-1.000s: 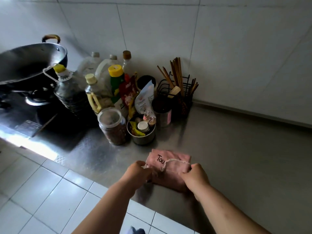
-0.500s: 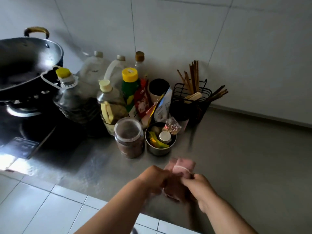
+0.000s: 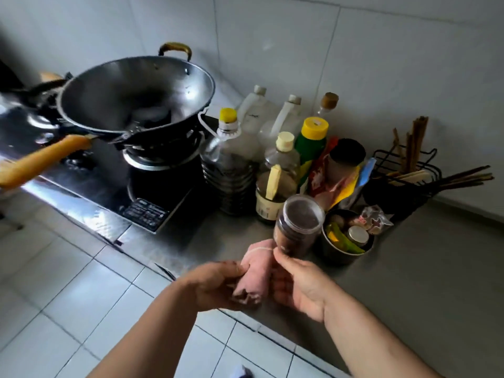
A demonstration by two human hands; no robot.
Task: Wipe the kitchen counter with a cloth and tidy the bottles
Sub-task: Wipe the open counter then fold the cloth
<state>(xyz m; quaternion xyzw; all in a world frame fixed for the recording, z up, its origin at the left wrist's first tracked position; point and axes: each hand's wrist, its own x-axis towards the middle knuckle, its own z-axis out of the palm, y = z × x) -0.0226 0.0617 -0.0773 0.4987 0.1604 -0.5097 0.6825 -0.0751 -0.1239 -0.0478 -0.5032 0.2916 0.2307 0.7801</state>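
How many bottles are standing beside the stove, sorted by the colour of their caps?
Yellow caps: 2, the clear dark-liquid bottle and the green plastic bottle.
Cream cap: 1, the clear bottle with a cream handle.
Pale grey-white caps: 2, the two translucent jugs at the back.
Brown cap: 1, the clear glass bottle by the wall.
Total: 6 bottles.

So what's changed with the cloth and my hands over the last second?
The pink cloth, flat on the counter a second ago, is now bunched into a roll and lifted, held between left hand and right hand. The bottles, jar and wok stand as before.
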